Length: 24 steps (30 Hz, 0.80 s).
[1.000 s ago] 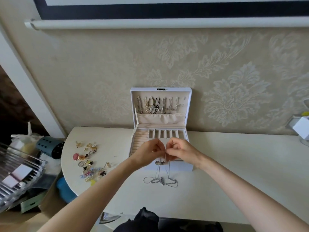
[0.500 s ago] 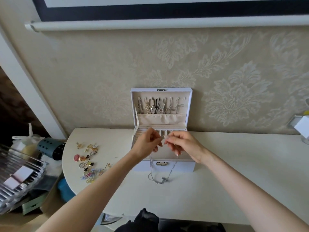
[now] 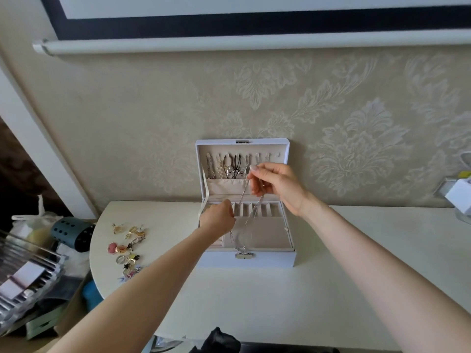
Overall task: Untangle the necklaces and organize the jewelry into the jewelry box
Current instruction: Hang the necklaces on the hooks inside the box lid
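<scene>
Jewelry box (lid open) on white table, patterned wallpaper bkgd.

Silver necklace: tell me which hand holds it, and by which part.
Both hold the silver necklace: the right hand pinches its upper part, before the lid; the left hand grips it lower, over the jewelry box.

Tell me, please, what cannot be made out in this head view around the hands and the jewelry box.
Head view only:
- Left hand: its own back hides the fingertips, so any grip on the necklace is unclear.
- Lid hooks of the jewelry box: the right hand covers the right-side ones.
- Loose jewelry: too small to identify pieces.
- White object: cut off by the right edge.
</scene>
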{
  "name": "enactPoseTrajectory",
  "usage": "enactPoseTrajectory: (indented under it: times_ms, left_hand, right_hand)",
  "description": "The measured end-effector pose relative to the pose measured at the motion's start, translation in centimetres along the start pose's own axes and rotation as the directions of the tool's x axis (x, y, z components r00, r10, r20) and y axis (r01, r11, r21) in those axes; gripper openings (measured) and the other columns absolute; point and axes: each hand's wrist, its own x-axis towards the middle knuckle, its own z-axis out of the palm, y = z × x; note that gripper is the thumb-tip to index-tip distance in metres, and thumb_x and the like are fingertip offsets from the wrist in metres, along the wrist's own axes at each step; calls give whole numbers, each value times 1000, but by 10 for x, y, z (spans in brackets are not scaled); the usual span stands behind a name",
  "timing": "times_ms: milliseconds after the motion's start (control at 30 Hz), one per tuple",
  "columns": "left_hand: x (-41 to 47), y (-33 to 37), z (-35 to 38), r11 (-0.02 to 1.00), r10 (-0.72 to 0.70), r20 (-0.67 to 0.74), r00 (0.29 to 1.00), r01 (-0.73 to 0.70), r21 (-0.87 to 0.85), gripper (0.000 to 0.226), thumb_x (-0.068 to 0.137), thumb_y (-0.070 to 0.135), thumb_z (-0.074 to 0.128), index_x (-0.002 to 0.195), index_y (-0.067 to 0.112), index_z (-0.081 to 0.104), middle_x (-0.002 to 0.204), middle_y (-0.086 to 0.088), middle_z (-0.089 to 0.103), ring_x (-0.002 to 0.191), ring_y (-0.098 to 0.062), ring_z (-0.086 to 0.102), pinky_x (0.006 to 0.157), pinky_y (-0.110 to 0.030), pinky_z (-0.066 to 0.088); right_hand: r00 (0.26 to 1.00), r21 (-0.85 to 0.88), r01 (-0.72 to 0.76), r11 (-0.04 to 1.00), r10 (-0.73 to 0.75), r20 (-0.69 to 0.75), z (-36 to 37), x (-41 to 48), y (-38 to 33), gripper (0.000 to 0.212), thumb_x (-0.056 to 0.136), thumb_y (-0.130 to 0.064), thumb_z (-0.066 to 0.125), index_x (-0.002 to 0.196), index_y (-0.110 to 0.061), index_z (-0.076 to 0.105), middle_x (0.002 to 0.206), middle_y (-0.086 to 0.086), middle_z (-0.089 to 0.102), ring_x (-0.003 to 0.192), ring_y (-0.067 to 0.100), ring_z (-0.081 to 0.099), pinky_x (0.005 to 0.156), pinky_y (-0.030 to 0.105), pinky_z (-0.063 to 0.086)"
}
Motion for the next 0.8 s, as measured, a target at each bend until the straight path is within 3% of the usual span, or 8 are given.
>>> enactPoseTrajectory:
  times_ms: [133,233,300,400,467,567,700,800]
  left_hand:
    - [11,10,-15,955,179,-26,983,-180,-235,27,87,3,57,112,8,52,115,-8,60,108,-23,56,90,-30,46]
    - [6,36,-43,713,272,-82,959,-258,-652,49,79,-17,43,125,2,44,115,-6,55,109,-14,50,97,-25,38]
    - [9,48,-53,593,295,-71,953,-241,-768,45,81,-15,42,122,3,47,105,-5,58,99,-14,54,91,-26,42]
    - [24,55,-53,724,332,-59,941,-294,-623,23,89,7,52,112,5,55,98,-9,66,92,-19,62,85,-28,48]
    - [35,57,-46,818,341,-60,938,-328,-473,17,93,13,53,105,3,59,90,-11,69,76,-15,61,72,-19,47]
    - [48,58,-36,859,344,-89,935,-351,-371,16,94,12,54,95,0,64,69,-3,63,55,-4,52,52,-7,37]
    - [59,58,-27,772,231,-147,962,-273,-573,17,94,8,53,83,0,63,61,-2,58,54,-11,58,52,-12,46]
    - [65,64,-25,569,153,-153,976,-213,-795,21,96,8,50,77,4,59,62,-4,57,56,-13,57,63,-27,56]
  right_hand:
    - [999,-129,-49,990,47,-13,-7,13,1,23,96,-15,51,79,-5,63,52,-1,54,46,10,47,48,20,39]
    - [992,-260,-125,958,120,-34,-15,23,7,22,96,-16,53,78,-6,63,51,0,52,43,9,45,48,22,37]
    - [984,-325,-175,929,157,-80,-20,29,12,25,96,-16,54,73,-9,62,52,3,52,41,9,46,45,21,37]
    - [969,-366,-235,900,186,-166,-28,36,23,30,96,-17,54,66,-10,58,50,3,53,39,9,47,43,20,38]
    - [956,-342,-260,903,191,-221,-34,38,31,29,95,-17,56,67,-9,58,48,2,53,38,8,46,42,20,38]
    - [946,-287,-268,920,194,-260,-43,39,40,25,91,-17,62,68,-10,60,52,3,54,42,10,47,42,17,39]
    - [945,-191,-244,951,190,-265,-52,43,50,7,90,-2,59,84,-5,62,61,9,59,49,15,54,45,18,44]
    - [926,-118,-217,969,166,-339,-55,47,60,12,89,7,55,98,2,61,66,14,61,48,12,59,48,19,49]
